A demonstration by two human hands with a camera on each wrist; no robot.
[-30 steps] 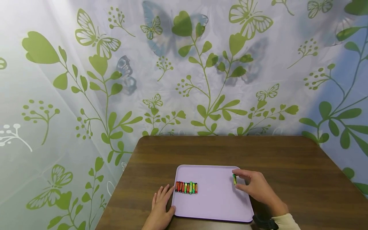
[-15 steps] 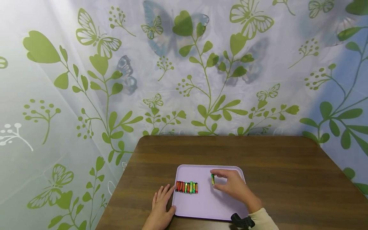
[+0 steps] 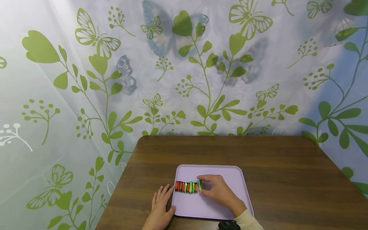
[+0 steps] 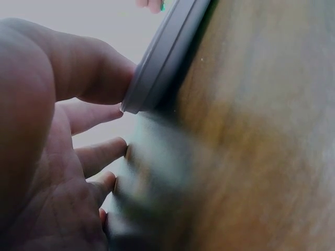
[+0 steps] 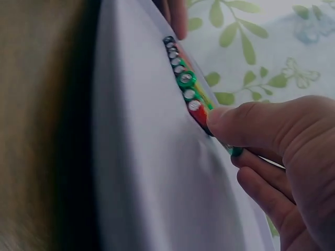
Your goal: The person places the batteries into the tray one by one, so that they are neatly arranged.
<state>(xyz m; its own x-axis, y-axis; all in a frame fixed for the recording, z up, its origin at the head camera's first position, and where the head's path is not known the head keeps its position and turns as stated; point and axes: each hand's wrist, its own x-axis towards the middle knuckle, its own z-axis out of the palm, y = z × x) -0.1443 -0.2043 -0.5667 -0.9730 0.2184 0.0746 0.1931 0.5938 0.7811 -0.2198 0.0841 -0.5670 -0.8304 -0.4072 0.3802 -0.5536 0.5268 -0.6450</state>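
A lilac tray [image 3: 187,206] lies on the table, bearing a row of several red and green batteries [image 3: 186,187] side by side near its left edge. Just right of that row, my right hand [image 3: 219,191] pinches a green and yellow battery [image 3: 200,185] by its ends between thumb and fingers, standing lengthwise like the others. In the right wrist view the thumb covers most of the held battery. My left hand [image 3: 160,207] rests with fingers extended at the tray's left side; its thumb [image 4: 97,70] touches the tray rim [image 4: 162,63] in the left wrist view.
The brown wooden table [image 3: 281,172] extends behind and to the right of the tray. A curtain [image 3: 172,80] printed with green leaves and butterflies hangs behind the table and at its left. A black band [image 3: 228,225] sits at the right wrist.
My right hand has carried the green battery leftward from the tray's right side to beside the right end of the row. My left hand and the row have stayed put.
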